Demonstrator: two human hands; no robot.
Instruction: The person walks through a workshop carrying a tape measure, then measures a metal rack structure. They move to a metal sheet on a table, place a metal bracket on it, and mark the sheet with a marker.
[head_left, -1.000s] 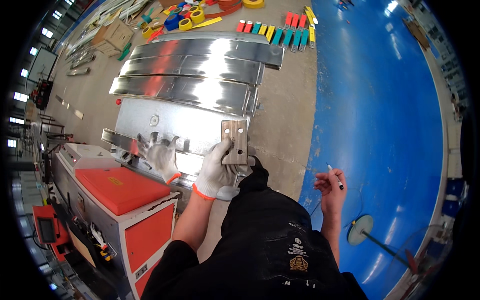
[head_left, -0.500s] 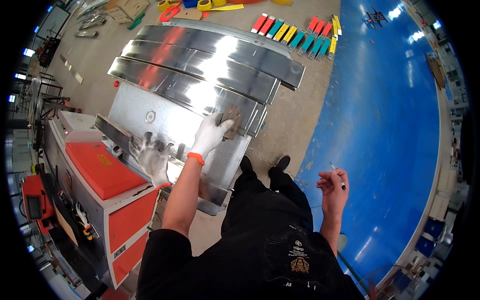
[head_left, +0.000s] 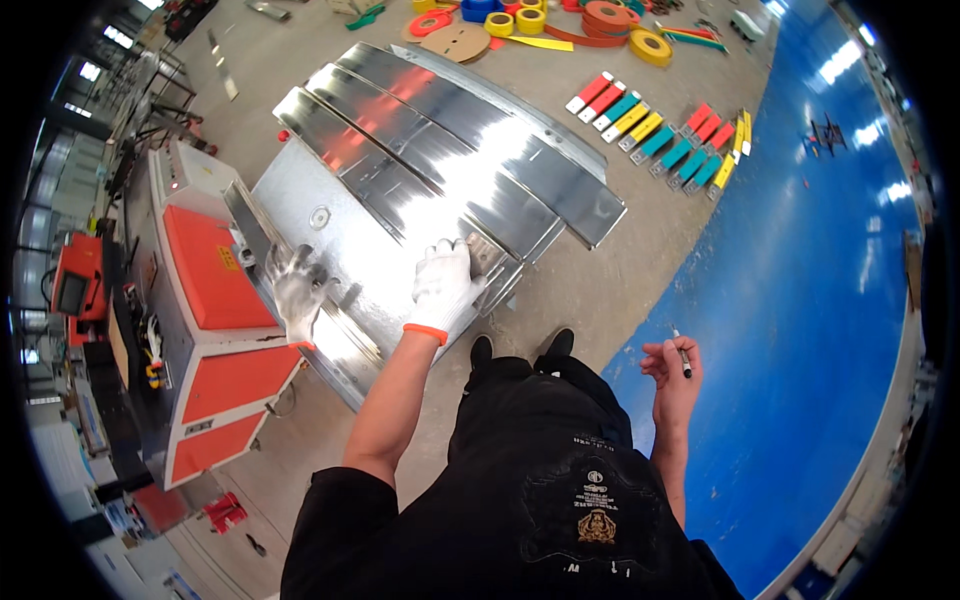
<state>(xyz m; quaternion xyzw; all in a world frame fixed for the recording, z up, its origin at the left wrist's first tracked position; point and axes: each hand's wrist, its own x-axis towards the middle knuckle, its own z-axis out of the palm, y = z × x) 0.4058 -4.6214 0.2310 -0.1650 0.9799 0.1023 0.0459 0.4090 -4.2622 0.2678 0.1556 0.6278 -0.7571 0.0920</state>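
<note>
My left hand (head_left: 441,278), in a white glove with an orange cuff, is closed at the near end of the shiny metal strips (head_left: 410,205). Its curled fingers grip the left side of a small brownish metal block (head_left: 487,257), which they partly hide. Bare, my right hand (head_left: 668,370) is held out over the blue floor, its fingers pinching a marker pen (head_left: 684,358). An empty-looking grey-and-white glove (head_left: 296,297) lies on a narrow metal bar, to the left of my left hand. Beneath the strips is a flat grey metal plate (head_left: 310,190).
A red-and-grey machine cabinet (head_left: 215,270) stands close on the left. Red, yellow and green bars (head_left: 640,125) lie in rows on the floor beyond the strips, with tape rolls (head_left: 650,47) farther back. My shoes (head_left: 482,350) are near the strips' ends.
The view has swung, so the strips and machine appear more tilted. My left hand's fingers are more curled beside the block. My right hand still pinches the marker pen.
</note>
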